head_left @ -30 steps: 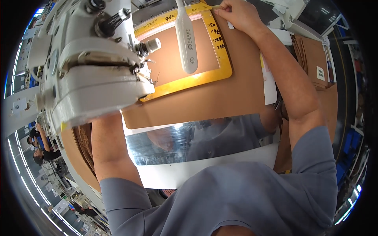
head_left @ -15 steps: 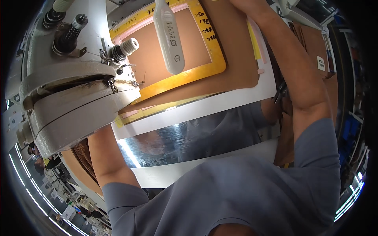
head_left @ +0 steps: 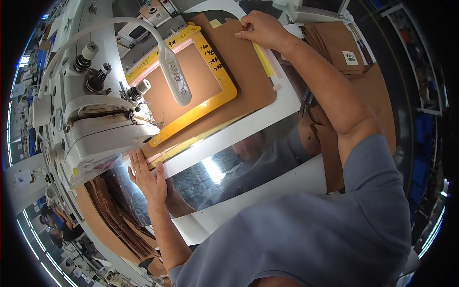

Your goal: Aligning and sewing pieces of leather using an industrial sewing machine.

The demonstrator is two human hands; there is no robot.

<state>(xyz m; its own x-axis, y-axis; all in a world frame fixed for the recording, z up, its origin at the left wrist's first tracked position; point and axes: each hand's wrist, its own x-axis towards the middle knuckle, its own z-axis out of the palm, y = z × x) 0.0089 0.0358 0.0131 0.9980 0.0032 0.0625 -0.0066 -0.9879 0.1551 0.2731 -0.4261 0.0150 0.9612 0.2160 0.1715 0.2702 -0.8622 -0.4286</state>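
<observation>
Pinching the brown sheet (head_left: 251,79) at 1 o'clock, right hand (head_left: 265,31); left hand (head_left: 150,182) spread at 8; sheet under yellow frame (head_left: 205,106) at 11, likely light, bendy, best held by edges.

The plain grey-blue top (head_left: 296,229) has short sleeves (head_left: 377,165) and a rounded neckline (head_left: 282,273).

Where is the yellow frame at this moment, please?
In the head view, the yellow frame is left of the upper middle, lying on the brown sheet, just right of the sewing machine's head, with the white lamp above its opening.
</observation>
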